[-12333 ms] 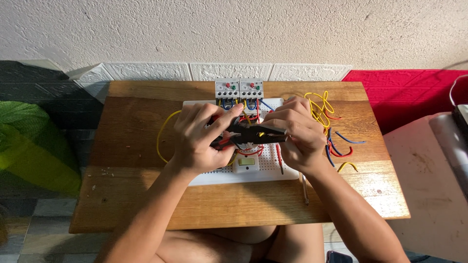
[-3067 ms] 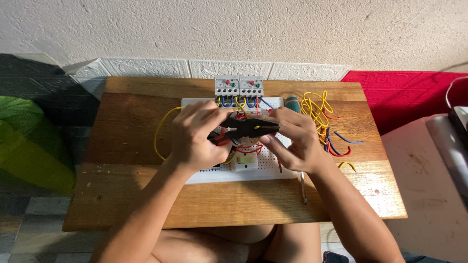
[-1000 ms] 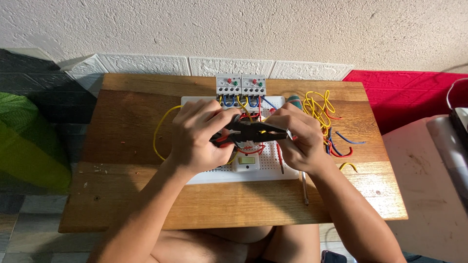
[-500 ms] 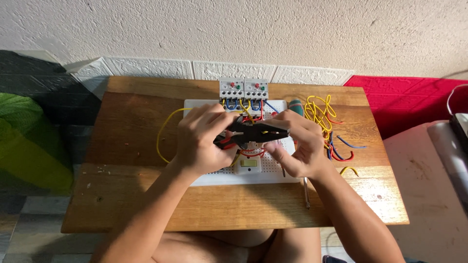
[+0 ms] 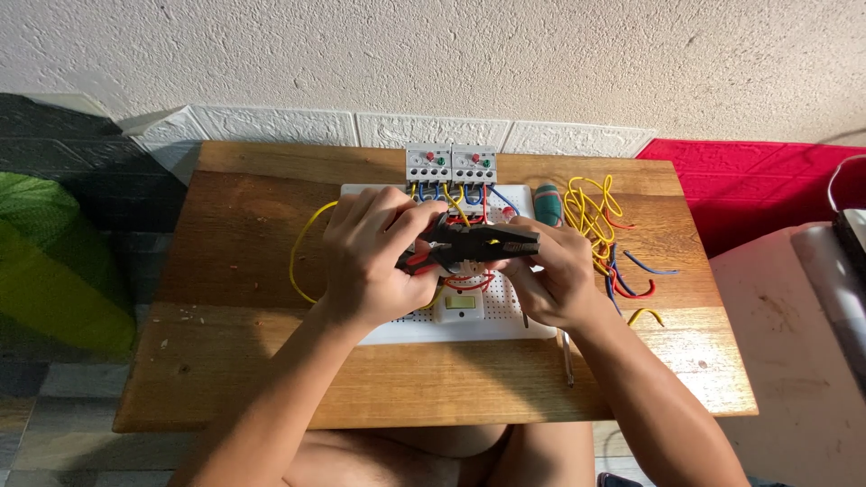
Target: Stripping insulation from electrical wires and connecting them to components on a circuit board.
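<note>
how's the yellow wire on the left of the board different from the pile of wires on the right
The yellow wire is a single strand in one colour, curving in a long open loop off the white board near the left hand. The pile of wires is many short pieces, yellow, red and blue, tangled loosely beside the right hand. The single wire seems to run to the board; the pile lies loose. Both rest on the wooden table.

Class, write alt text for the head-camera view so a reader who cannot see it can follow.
Two bare hands, left hand and right hand, hold black pliers over a white wiring board on a wooden table. Two grey switch units stand at the board's far edge, and loose coloured wires lie to the right.
</note>
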